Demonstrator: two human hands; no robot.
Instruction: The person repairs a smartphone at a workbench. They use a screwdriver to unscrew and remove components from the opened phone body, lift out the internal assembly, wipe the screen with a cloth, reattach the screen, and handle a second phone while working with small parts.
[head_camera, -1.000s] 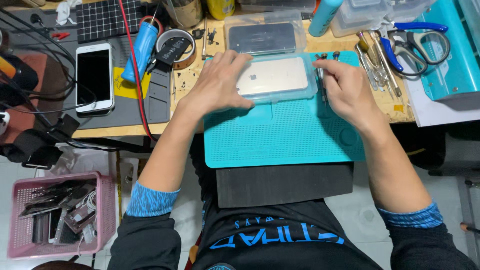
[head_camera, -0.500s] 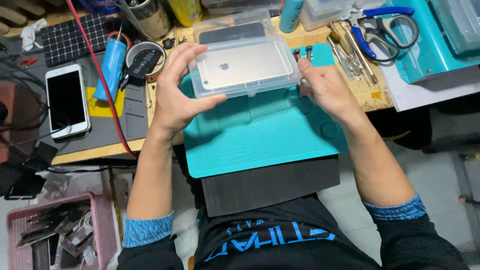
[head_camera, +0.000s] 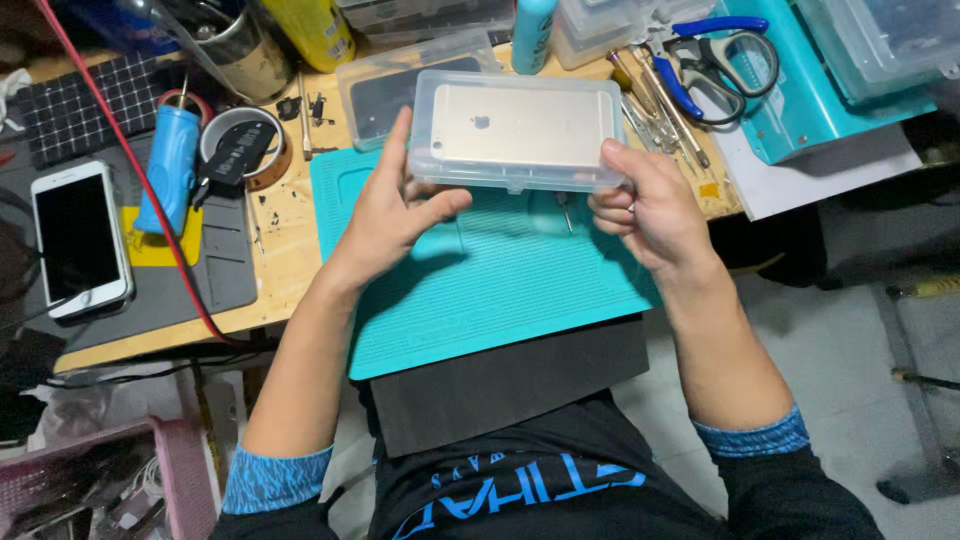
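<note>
Both of my hands hold a clear plastic box (head_camera: 520, 132) lifted above the teal work mat (head_camera: 480, 290). Inside the box lies a gold phone (head_camera: 522, 124), back side up. My left hand (head_camera: 395, 210) grips the box's left end, fingers up along its side and thumb under the front edge. At the right end my right hand (head_camera: 640, 205) pinches the front corner. A small screwdriver (head_camera: 563, 208) lies on the mat just below the box.
A second clear box with a dark phone (head_camera: 385, 95) sits behind the held one. A white phone (head_camera: 78, 240) lies on a grey mat at the left, beside a blue cylinder tool (head_camera: 168, 170). Blue-handled scissors and pliers (head_camera: 715, 55) lie at the right. A pink basket (head_camera: 90, 480) stands on the floor.
The clear box with the gold phone has come up off the mat and sits higher in both hands. My view has shifted right and closer.
</note>
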